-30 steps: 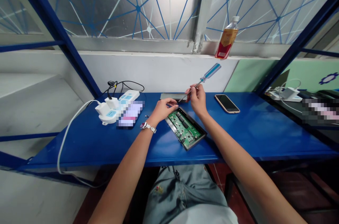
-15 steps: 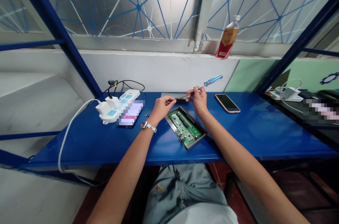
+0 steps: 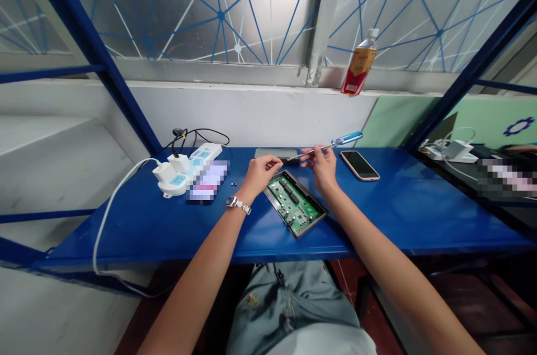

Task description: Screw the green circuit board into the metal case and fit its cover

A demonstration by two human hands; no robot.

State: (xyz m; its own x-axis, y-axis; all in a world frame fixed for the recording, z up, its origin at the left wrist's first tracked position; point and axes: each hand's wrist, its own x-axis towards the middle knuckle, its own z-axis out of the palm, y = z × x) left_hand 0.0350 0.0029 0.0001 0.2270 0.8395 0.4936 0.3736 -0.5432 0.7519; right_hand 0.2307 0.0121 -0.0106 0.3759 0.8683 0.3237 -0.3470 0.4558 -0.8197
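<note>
My right hand (image 3: 322, 169) holds a screwdriver (image 3: 347, 138) by its metal shaft, with the clear blue handle pointing up and to the right. The screwdriver's tip reaches close to the fingertips of my left hand (image 3: 259, 175). Those left fingers are pinched together; anything between them is too small to make out. Below both hands lies a green circuit board (image 3: 296, 205) in a dark open case. A flat grey cover or case part (image 3: 277, 152) rests behind the hands, partly hidden by them. Small metal pieces, perhaps screws (image 3: 234, 184), lie left of my left hand.
A phone with a lit screen (image 3: 207, 181) lies beside a white power strip (image 3: 195, 165) with plugs and cables. Right of my hands is a dark-screened phone (image 3: 359, 165). A drink bottle (image 3: 359, 62) stands on the ledge behind the blue table (image 3: 403, 215).
My right hand has shifted right and slightly down, and the screwdriver lies at a flatter angle. My left hand has moved a little right, its fingers still pinched.
</note>
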